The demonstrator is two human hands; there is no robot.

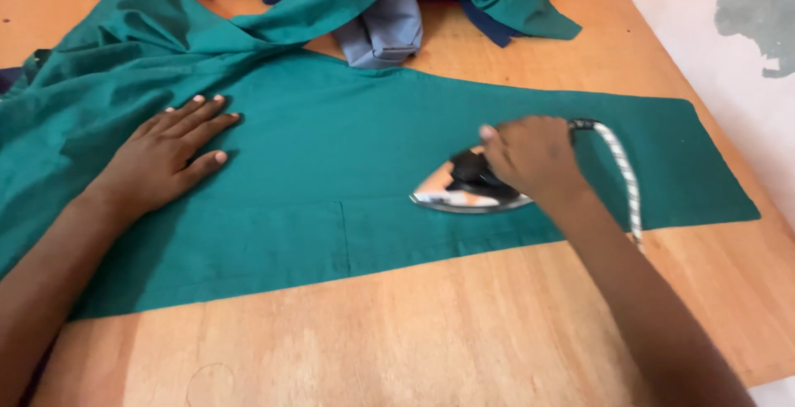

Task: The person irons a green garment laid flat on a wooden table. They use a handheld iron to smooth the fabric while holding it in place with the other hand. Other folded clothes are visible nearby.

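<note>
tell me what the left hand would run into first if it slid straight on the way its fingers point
Probably nothing but more green cloth at first. The left hand lies flat on it, fingers pointing up and right, toward the pile of clothes at the table's far edge. The iron sits off that line.

Both forearms are bare to the frame's edge, with no sleeves showing. The left hand (161, 158) and right hand (530, 154) carry no rings, and the fingernails are short and pale.
</note>
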